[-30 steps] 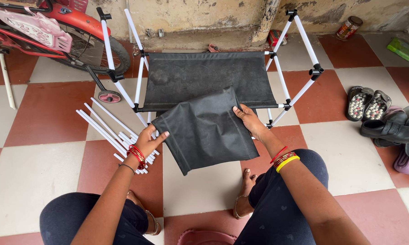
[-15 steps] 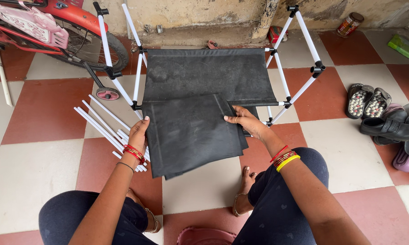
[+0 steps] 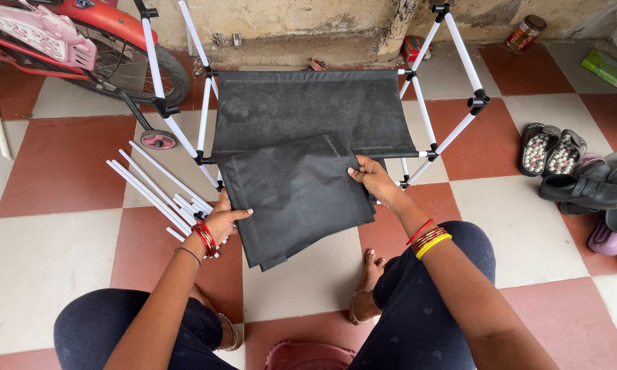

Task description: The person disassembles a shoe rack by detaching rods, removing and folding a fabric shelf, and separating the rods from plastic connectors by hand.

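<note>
A folded black fabric sheet (image 3: 295, 202) is held flat between both hands, just above the tiled floor. My left hand (image 3: 223, 219) grips its left edge, and my right hand (image 3: 375, 179) pinches its right edge. Behind it stands a rack frame of white tubes with black connectors (image 3: 452, 51), and a black fabric shelf (image 3: 315, 109) is stretched across that frame. The held sheet overlaps the front edge of this shelf.
A bundle of loose white tubes (image 3: 158, 192) lies left of my left hand. A red child's bicycle (image 3: 69, 41) stands at the back left. Sandals and shoes (image 3: 575, 178) lie at the right. A jar (image 3: 524, 33) stands by the wall.
The black sheet was held loosely and skewed; it is now flatter and squarer, raised closer to the frame's shelf. Both hands moved slightly forward.
</note>
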